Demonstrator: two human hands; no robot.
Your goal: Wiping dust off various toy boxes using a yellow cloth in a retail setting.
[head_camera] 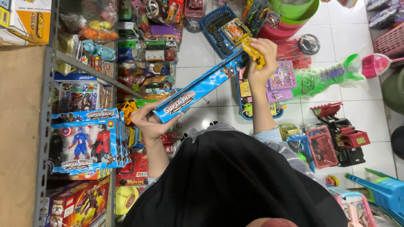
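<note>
Two hands, left hand [148, 122] gripping blue toy box [198, 88]

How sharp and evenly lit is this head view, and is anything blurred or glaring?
Head view: bright, even light, soft shadows; mild glare on the white floor tiles and the long blue toy box; the yellow cloth in the right hand looks slightly motion-blurred; the left hand is sharp; edges bow with wide-angle distortion.

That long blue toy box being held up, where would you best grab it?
Probably by its narrow edges near the two ends, from the sides. The blue toy box is long, flat and tilted, so the left hand holds the low end and the right hand, holding a yellow cloth, the high end.
</note>
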